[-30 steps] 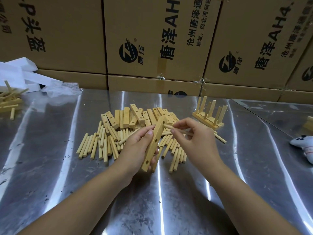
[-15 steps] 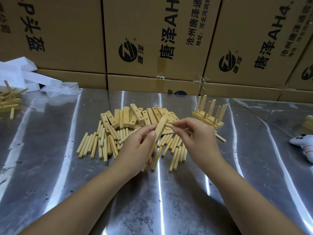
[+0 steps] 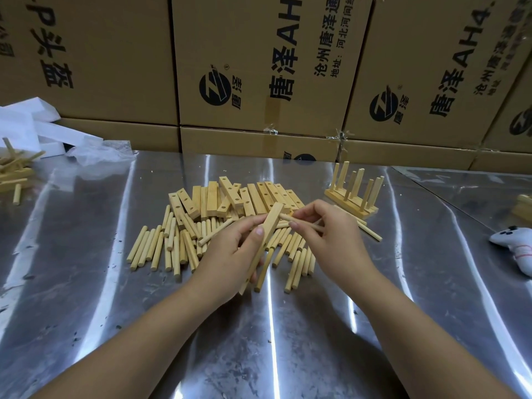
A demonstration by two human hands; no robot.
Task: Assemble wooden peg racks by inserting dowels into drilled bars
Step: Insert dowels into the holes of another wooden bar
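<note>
1. At the far left edge of your steel table [image 3: 86,283] lies a small heap of wood pieces [image 3: 13,174]. White foam blocks [image 3: 26,125] and crumpled clear plastic [image 3: 98,154] sit behind it.
2. Loose dowels [image 3: 155,249] are scattered in front of you, with the drilled bars [image 3: 230,197] piled just behind them.
3. Your left hand [image 3: 227,254] has fingers and thumb curled round one bar [image 3: 266,237], held tilted above the dowels with its upper end pointing away from you.
4. Your right hand [image 3: 331,240] pinches a dowel [image 3: 299,221] between thumb and fingertips. Its tip meets the bar near the upper end; you cannot tell whether it sits in a hole.
5. A finished rack [image 3: 354,200] stands beyond your right hand, pegs upright.
6. A white controller-shaped object [image 3: 515,249] lies at the right edge.
7. Printed cardboard boxes [image 3: 259,67] are stacked along the back.
</note>
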